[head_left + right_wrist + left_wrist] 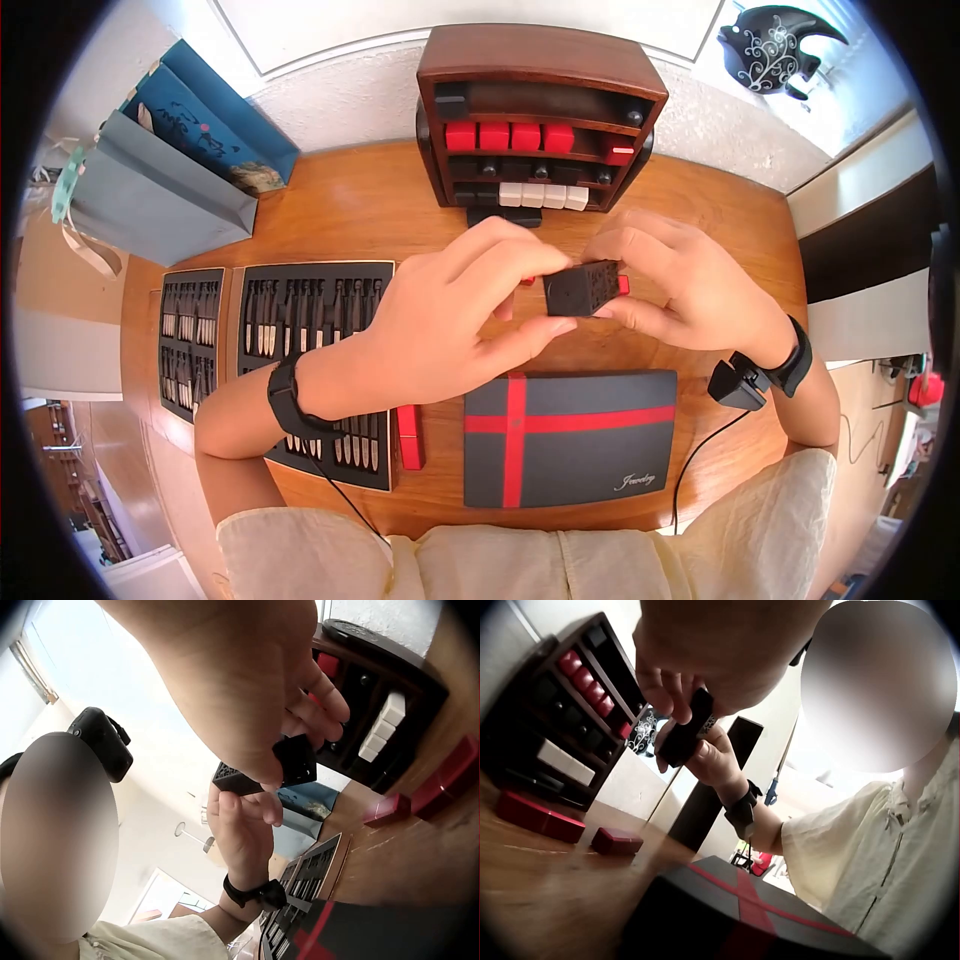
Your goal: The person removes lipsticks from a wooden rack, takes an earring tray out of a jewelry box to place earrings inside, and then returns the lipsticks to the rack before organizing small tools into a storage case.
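Observation:
Above the table, both hands hold a small black box (575, 291) with a patterned side. My left hand (455, 305) pinches its left end between thumb and fingers, while the right hand (685, 285) grips the other end. Seen from the right wrist, a square black part (298, 756) of it shows beside the patterned side (236, 780). Below the hands lies a flat dark box (590, 465) with a red ribbon and the word "Jewelry". A long red box (540, 817) and a short red box (617, 841) lie on the table near the cabinet.
A brown wooden cabinet (540, 75) stands at the back, its shelves holding red, white and black small boxes. Black trays (318, 275) of slim pieces lie at left, with a narrow red box (410, 437) alongside. Blue paper bags (165, 185) stand behind them.

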`<action>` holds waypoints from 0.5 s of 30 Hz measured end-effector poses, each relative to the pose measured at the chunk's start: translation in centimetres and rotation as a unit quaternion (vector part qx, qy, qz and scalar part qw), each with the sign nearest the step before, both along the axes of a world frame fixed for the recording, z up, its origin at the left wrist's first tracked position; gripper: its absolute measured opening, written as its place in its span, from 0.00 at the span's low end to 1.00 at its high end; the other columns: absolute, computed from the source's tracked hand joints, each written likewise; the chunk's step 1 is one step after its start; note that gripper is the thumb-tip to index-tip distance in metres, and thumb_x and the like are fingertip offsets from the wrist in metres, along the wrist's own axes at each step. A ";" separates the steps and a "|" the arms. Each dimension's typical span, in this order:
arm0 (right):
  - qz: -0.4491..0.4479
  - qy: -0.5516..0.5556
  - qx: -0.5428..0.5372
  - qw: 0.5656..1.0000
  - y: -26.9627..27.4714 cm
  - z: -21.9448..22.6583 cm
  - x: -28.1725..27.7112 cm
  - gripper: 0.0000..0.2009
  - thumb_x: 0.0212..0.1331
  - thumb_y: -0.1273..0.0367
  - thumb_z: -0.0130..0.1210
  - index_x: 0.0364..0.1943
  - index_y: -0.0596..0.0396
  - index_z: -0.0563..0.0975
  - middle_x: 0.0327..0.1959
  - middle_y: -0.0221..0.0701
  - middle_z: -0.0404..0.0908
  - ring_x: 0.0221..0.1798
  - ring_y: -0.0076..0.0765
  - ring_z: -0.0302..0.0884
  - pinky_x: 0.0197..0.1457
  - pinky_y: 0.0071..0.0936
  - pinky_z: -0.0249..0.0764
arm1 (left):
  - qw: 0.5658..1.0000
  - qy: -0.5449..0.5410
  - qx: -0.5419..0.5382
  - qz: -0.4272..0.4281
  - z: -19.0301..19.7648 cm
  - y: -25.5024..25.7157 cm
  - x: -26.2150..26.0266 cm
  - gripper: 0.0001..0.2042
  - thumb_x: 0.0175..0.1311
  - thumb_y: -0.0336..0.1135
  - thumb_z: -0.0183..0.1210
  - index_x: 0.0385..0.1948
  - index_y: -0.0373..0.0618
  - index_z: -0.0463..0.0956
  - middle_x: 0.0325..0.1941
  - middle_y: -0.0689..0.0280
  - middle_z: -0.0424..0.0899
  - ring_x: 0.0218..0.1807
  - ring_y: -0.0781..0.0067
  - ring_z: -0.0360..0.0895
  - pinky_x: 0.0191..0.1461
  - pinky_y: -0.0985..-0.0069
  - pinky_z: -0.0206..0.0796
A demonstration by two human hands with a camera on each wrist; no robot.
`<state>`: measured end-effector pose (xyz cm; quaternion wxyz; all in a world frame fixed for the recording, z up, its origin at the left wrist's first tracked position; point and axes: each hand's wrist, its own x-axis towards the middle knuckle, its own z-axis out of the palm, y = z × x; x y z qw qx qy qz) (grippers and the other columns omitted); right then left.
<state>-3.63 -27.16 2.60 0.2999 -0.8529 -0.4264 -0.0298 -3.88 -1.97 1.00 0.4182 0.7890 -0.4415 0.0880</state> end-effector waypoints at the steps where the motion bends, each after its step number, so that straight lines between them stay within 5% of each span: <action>1: -0.005 0.024 0.002 1.000 0.0 -0.1 -0.1 0.17 0.52 0.69 0.66 0.45 0.56 0.73 0.35 0.40 0.75 0.39 0.52 0.76 0.40 0.41 0.73 | 1.000 -0.012 -0.007 -0.010 -0.3 0.2 -0.1 0.20 0.54 0.27 0.69 0.49 0.39 0.74 0.42 0.61 0.78 0.29 0.80 0.75 0.32 0.82 0.70; 5: 0.011 0.063 0.024 0.998 -0.2 -0.9 -0.2 0.22 0.53 0.67 0.66 0.51 0.56 0.73 0.34 0.41 0.77 0.36 0.51 0.77 0.40 0.40 0.74 | 0.991 0.078 -0.108 0.000 -0.7 0.5 -1.0 0.15 0.63 0.31 0.63 0.49 0.42 0.73 0.40 0.64 0.78 0.29 0.78 0.76 0.32 0.82 0.69; 7: -0.029 0.138 0.091 0.986 0.3 -1.2 -1.6 0.29 0.52 0.65 0.67 0.59 0.55 0.71 0.34 0.42 0.78 0.33 0.50 0.76 0.38 0.38 0.74 | 0.906 0.395 -0.154 0.001 -0.3 0.7 -1.5 0.15 0.71 0.32 0.54 0.54 0.35 0.68 0.45 0.62 0.78 0.36 0.79 0.76 0.39 0.79 0.71; 9: -0.035 0.137 0.142 0.980 1.1 -1.3 -2.0 0.32 0.52 0.65 0.68 0.62 0.57 0.69 0.35 0.40 0.78 0.32 0.47 0.77 0.36 0.36 0.74 | 0.874 0.451 -0.180 0.009 -0.6 0.7 -1.2 0.15 0.76 0.39 0.48 0.53 0.37 0.70 0.45 0.63 0.79 0.35 0.78 0.76 0.38 0.78 0.70; 11: 0.045 -0.112 0.097 0.988 1.6 -0.6 -2.0 0.31 0.52 0.65 0.67 0.60 0.61 0.70 0.35 0.37 0.78 0.31 0.42 0.77 0.35 0.35 0.74 | 0.710 0.655 -0.253 -0.051 -1.9 1.0 -0.2 0.17 0.76 0.44 0.46 0.51 0.40 0.73 0.43 0.64 0.80 0.34 0.76 0.76 0.37 0.76 0.70; 15: 0.029 -0.206 0.017 0.978 2.0 -0.6 -2.7 0.27 0.49 0.65 0.66 0.54 0.64 0.73 0.34 0.37 0.77 0.30 0.38 0.75 0.33 0.32 0.71 | 0.643 0.699 -0.283 -0.135 -3.6 0.7 -0.2 0.17 0.77 0.45 0.44 0.49 0.42 0.74 0.40 0.64 0.81 0.33 0.72 0.76 0.37 0.74 0.68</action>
